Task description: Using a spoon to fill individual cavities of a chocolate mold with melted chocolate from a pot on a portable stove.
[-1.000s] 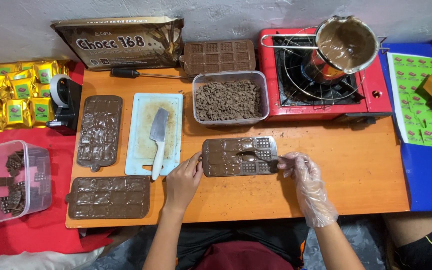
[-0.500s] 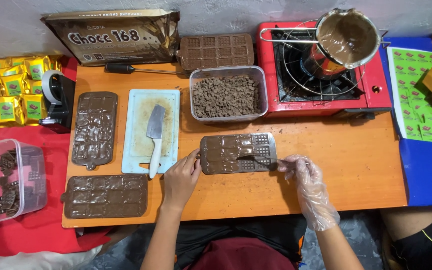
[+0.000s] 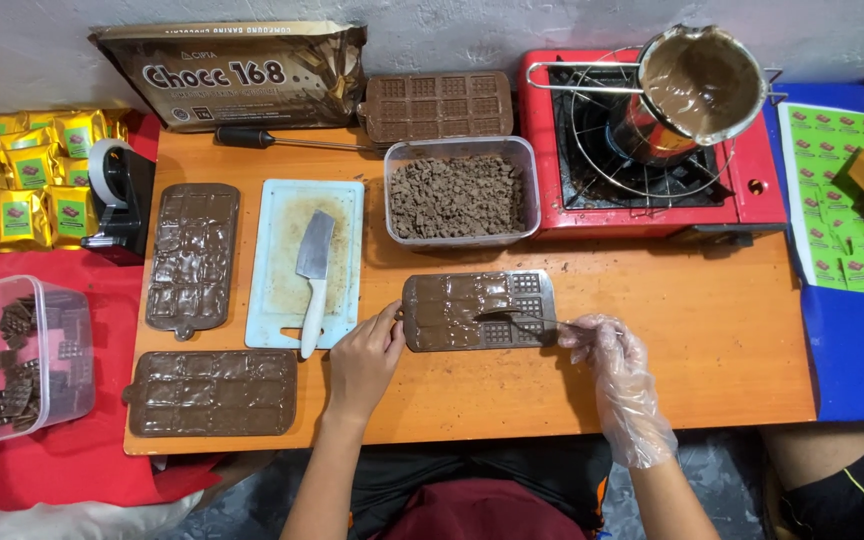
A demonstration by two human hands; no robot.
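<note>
left hand (image 3: 364,362) bare, gripping choc mold (image 3: 478,310) edge, gloved right hand (image 3: 602,345) w/ spoon (image 3: 524,320) over it, orange tabletop (image 3: 692,330), chopped choc tub (image 3: 460,192) far side

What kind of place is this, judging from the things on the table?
Probably a small home or workshop chocolate-making station. A pot of melted chocolate sits on a red stove, filled moulds lie on the table, and gold packets lie at the side.

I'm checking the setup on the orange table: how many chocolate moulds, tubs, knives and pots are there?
Moulds: 4, one held by the left hand, two filled at left, one by the wall
Tubs: 2
Knives: 1
Pots: 1
Total: 8
</note>
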